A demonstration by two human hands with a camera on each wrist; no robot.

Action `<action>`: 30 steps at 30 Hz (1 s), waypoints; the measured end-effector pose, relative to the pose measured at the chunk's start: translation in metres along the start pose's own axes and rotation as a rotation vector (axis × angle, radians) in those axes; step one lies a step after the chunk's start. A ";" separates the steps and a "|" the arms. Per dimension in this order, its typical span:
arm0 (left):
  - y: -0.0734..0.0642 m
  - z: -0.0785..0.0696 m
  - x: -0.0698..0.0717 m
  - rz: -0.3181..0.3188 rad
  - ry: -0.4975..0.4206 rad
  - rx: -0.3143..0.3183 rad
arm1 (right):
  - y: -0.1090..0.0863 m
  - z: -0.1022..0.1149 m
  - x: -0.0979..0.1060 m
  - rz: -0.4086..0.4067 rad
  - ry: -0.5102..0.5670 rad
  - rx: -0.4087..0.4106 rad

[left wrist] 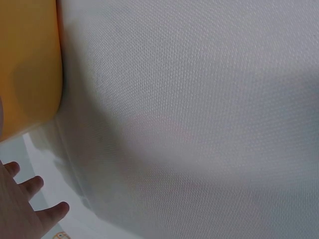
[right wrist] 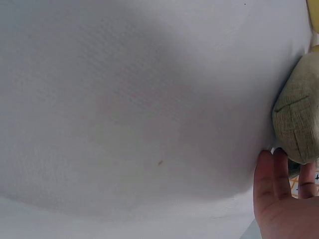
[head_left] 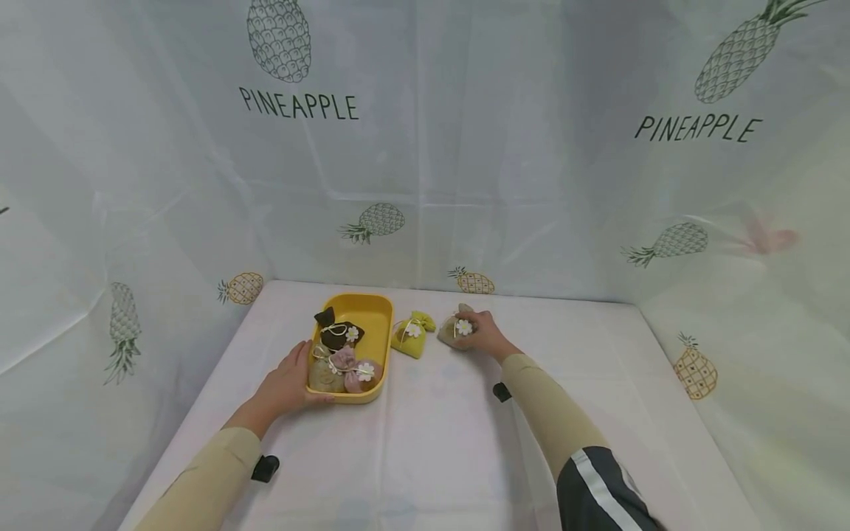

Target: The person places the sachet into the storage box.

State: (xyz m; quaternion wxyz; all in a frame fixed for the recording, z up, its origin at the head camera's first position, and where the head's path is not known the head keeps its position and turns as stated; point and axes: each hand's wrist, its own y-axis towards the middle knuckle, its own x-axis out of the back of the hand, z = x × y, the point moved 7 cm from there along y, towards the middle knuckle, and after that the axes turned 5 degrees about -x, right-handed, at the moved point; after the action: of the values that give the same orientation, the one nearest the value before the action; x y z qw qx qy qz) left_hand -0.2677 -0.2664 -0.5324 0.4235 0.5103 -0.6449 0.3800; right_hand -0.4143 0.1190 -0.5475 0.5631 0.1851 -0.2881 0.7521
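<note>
My left hand [head_left: 285, 380] rests against the left side of a yellow tray [head_left: 377, 321], its thumb along the near edge. In the left wrist view several fingers [left wrist: 33, 186] are spread and straight below the tray's wall. Inside the tray lie a black drawstring pouch [head_left: 335, 336], a beige pouch [head_left: 325, 377] and a pink pouch [head_left: 354, 375], with white flowers. To the right of the tray, my right hand [head_left: 490, 338] grips another beige pouch [head_left: 448, 332] with a white flower. That pouch's underside shows in the right wrist view, fingertips against it.
Between the tray and my right hand lies a yellow-green pouch [head_left: 412, 339] on the white-covered table [head_left: 438, 442]. White curtains [head_left: 465, 162] printed with pineapples hang behind and at both sides. Black pieces [head_left: 265, 468] stick out at both wrists.
</note>
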 end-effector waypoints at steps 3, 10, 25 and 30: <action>0.000 0.000 0.000 0.004 -0.005 0.004 | 0.003 -0.001 -0.002 -0.003 -0.024 -0.015; 0.000 0.002 -0.003 0.020 0.004 0.013 | 0.008 -0.001 -0.005 -0.008 -0.060 -0.010; -0.001 -0.001 0.000 0.019 0.000 0.016 | 0.013 -0.005 -0.005 -0.066 -0.064 -0.036; -0.001 -0.002 0.001 0.016 0.001 0.011 | 0.010 -0.003 -0.005 -0.074 -0.069 -0.029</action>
State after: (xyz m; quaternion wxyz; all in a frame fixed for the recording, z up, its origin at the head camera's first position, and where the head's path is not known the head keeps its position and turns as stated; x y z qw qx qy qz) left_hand -0.2662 -0.2654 -0.5312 0.4179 0.5071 -0.6467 0.3872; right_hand -0.4219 0.1157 -0.5553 0.5830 0.2133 -0.3111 0.7196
